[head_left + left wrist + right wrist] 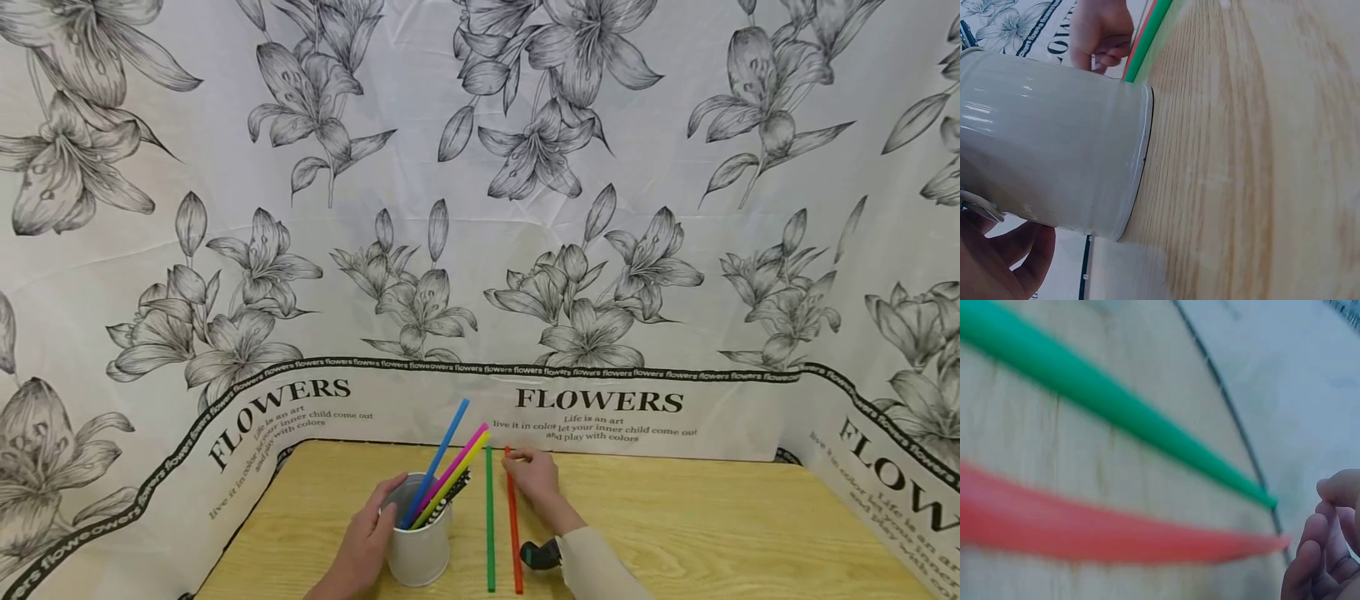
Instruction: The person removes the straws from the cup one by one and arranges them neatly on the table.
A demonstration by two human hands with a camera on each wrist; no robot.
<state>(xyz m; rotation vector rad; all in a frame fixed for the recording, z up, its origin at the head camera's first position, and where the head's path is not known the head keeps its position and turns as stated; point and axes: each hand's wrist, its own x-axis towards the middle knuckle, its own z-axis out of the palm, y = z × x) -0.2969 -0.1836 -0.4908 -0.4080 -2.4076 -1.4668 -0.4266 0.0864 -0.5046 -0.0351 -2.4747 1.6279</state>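
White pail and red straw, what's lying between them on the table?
A green straw lies between the white pail and the red straw; the head view shows it.

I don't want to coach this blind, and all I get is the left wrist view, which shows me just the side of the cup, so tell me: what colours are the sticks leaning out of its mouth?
Observer: The head view shows a blue stick, a pink stick and a yellow stick leaning out of the cup, beside some black-and-white pieces.
Operator: Thanks. The green and red ones overlap from here. Do they touch?
Observer: No. From the head view, the green stick and red stick lie apart, with table showing between them.
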